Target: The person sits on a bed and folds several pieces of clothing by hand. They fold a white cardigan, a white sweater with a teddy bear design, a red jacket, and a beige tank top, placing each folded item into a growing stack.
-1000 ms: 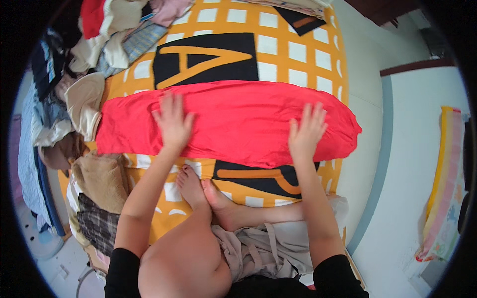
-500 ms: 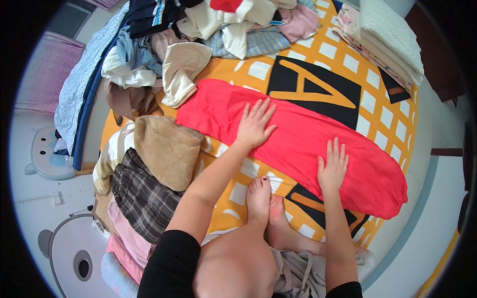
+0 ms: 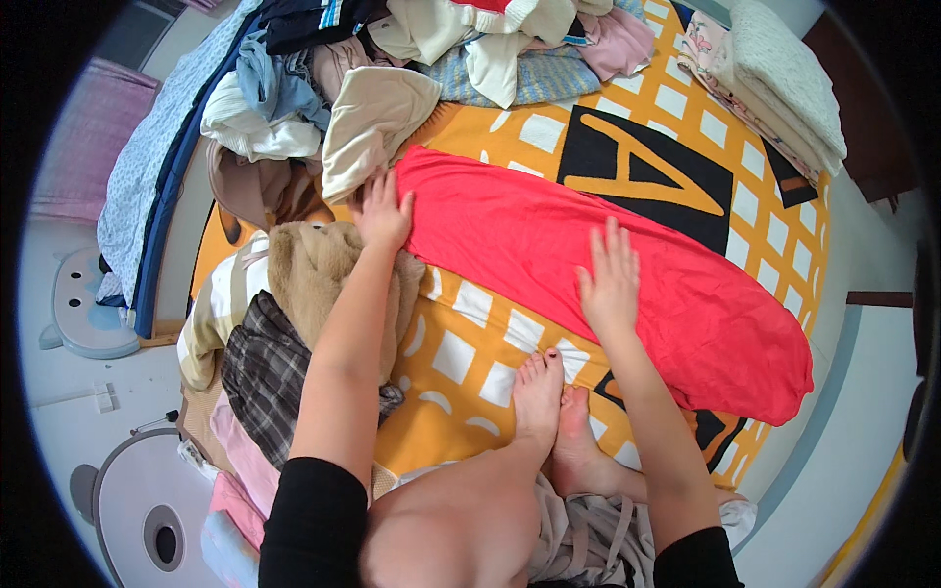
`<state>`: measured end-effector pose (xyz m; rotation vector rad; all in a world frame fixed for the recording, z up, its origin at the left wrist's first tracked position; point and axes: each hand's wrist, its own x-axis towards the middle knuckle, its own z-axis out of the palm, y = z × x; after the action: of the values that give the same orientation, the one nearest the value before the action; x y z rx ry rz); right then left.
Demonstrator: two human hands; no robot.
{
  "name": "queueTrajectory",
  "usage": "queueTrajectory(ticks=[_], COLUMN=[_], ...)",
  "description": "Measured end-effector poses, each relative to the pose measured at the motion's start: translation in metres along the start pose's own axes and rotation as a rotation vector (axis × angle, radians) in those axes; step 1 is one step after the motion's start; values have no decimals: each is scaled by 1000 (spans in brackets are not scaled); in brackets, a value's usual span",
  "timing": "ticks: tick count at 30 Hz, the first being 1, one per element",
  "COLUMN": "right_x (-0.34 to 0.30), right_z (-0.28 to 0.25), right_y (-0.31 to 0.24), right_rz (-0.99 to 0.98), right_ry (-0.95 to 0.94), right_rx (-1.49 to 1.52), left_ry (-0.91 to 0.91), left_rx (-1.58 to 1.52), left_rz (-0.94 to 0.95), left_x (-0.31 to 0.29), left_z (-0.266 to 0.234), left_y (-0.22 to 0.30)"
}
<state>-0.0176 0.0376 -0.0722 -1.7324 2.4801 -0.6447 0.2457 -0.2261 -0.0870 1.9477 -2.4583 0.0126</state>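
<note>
A long red cloth (image 3: pixel 549 245), folded into a strip, lies across the patterned orange bedding in front of me. My left hand (image 3: pixel 383 213) is at its left end, fingers spread, touching the edge beside a cream garment (image 3: pixel 377 122). Over the middle of the strip is my right hand (image 3: pixel 611 279), fingers stretched out flat; whether it presses on the cloth or hovers just above is hard to tell. Neither hand grips anything. Next to my left forearm lie a fluffy tan garment (image 3: pixel 323 279) and a dark plaid garment (image 3: pixel 263 367).
A heap of mixed clothes (image 3: pixel 510 59) covers the far left of the orange bedding (image 3: pixel 431 431). Folded quilts (image 3: pixel 784 78) are stacked at the far right. Pink and blue fabric (image 3: pixel 235 510) lies at the near left. My bare feet (image 3: pixel 539 392) rest just before the red cloth.
My left hand has slid left from the cloth's middle to its left end. My right hand has shifted left too. The tan garment by my left arm looks rumpled now.
</note>
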Motion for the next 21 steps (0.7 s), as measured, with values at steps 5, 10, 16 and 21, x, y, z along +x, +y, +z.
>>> queueTrajectory(ticks=[5,10,16,21], right_x=[28,36,37,37], right_z=[29,49,53,46], right_y=[-42,-61,-70,-79], right_rz=[-43,-49,-117,-80], right_ry=[-246,-99,-119,56], right_rx=[-63,23,11,-25], left_ry=[13,32,-564,-801], left_rx=[-80,-299,-877,-1090], left_rz=[-21,-109,-234,-161], left_x=[-1,10,56,57], left_z=[-3,-6,-30,-43], left_y=[-15,-7,-29,-46])
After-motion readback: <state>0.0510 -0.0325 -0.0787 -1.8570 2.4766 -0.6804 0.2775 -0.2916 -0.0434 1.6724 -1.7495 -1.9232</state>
